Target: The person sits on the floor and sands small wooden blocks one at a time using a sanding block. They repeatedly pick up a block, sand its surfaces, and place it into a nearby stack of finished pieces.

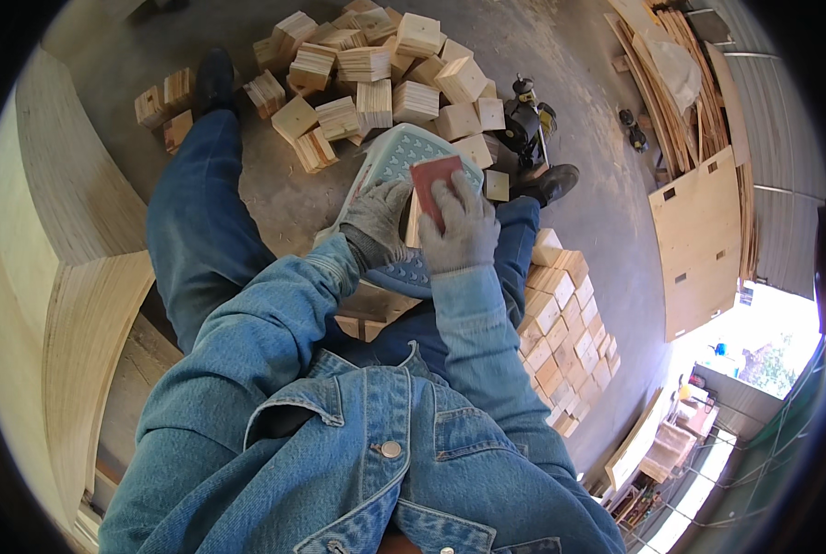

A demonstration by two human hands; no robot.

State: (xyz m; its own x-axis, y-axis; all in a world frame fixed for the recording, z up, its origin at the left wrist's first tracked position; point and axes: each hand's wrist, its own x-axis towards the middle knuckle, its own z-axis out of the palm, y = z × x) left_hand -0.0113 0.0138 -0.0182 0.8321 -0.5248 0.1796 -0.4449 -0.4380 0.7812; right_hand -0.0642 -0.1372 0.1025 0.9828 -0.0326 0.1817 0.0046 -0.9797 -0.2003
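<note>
Between my knees stands a pale blue plastic stool [393, 152] with a raised pattern on its top. My left hand [379, 218], in a grey knit glove, grips the side of a wooden block [414, 224] above the stool. Only a narrow strip of that block shows between the hands. My right hand [461, 224], gloved the same way, is closed on a flat reddish-brown piece of sandpaper [434, 174]. The sandpaper lies over the block's far part and hides it. Its contact with the wood is hidden.
A loose heap of wooden blocks [364, 65] lies beyond the stool, and stacked blocks [565, 332] stand by my right leg. Large plywood sheets [80, 194] rise at left. A black power tool [526, 125] rests near my right shoe. Boards [699, 245] lean at right.
</note>
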